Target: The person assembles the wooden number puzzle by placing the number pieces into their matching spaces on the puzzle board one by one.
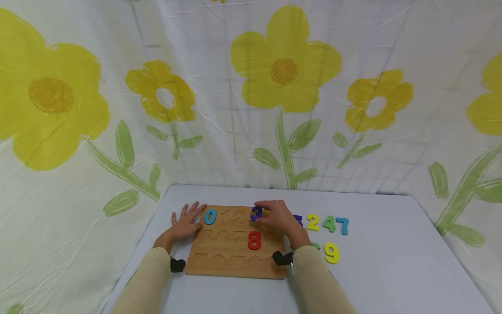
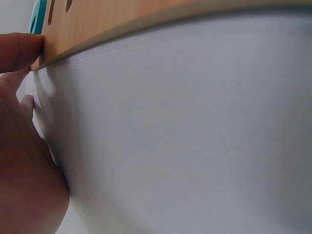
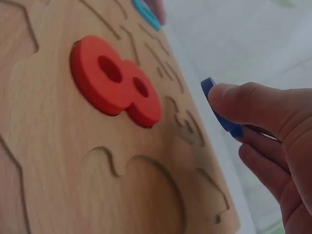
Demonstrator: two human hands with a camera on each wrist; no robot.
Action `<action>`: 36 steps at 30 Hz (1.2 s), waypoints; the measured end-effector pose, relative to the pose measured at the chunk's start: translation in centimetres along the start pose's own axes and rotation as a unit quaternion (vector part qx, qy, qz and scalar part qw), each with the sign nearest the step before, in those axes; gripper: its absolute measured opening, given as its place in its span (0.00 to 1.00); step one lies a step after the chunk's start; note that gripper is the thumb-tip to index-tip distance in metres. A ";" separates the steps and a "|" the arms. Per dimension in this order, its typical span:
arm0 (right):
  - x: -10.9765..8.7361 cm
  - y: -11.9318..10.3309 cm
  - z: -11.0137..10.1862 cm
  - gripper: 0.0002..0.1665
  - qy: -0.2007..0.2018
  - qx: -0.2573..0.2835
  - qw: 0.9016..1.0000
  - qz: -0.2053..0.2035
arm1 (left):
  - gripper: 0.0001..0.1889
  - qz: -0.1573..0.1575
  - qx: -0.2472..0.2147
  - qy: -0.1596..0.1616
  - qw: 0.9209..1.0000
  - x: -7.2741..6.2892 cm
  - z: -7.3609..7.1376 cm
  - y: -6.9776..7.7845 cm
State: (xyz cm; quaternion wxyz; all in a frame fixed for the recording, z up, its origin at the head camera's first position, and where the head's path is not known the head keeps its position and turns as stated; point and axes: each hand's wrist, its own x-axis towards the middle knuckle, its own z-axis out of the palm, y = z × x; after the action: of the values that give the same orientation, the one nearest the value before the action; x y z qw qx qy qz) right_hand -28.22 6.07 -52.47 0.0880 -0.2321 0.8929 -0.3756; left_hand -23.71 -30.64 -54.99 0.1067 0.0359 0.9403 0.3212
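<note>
My right hand [image 1: 279, 218] pinches a purple-blue number 3 [image 1: 256, 213] between thumb and fingers. In the right wrist view, this 3 [image 3: 219, 109] is held clear above the wooden puzzle board [image 3: 48, 122], close to the 3-shaped recess. My left hand [image 1: 184, 226] lies with fingers spread at the board's upper left edge, its thumb [image 2: 22, 51] touching that edge in the left wrist view. A red 8 [image 1: 254, 240] sits in the middle row of the board [image 1: 235, 272], and a blue 0 [image 1: 206, 216] in the top left recess.
Right of the board lie a purple 5 [image 1: 299, 219], partly behind my wrist, a yellow 2 [image 1: 313, 223], a green 4 [image 1: 330, 224], a blue 7 [image 1: 344, 226] and a yellow 9 [image 1: 328, 254]. My sleeve mostly hides a green piece [image 1: 316, 246]. A flowered cloth [image 1: 219, 144] hangs behind the white table [image 1: 392, 253].
</note>
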 end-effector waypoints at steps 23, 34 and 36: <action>0.7 1.1 2.3 0.31 -0.001 -0.063 0.997 -0.039 | 0.39 0.003 0.013 0.003 1.000 0.5 0.4 -0.9; 0.0 0.5 2.1 0.34 -0.004 -0.067 0.997 -0.024 | 0.39 0.004 0.015 0.006 1.000 0.7 0.6 -1.3; -0.3 0.3 1.8 0.34 -0.002 -0.062 0.998 -0.021 | 0.39 0.004 0.018 0.006 1.000 0.9 0.8 -1.6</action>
State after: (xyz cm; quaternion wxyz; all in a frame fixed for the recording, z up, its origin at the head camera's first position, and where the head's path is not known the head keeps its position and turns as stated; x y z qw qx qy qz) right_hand -27.48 5.30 -53.98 0.0674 -0.2563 0.9094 -0.3206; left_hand -24.42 -31.29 -56.75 0.0994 0.0396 0.9465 0.3045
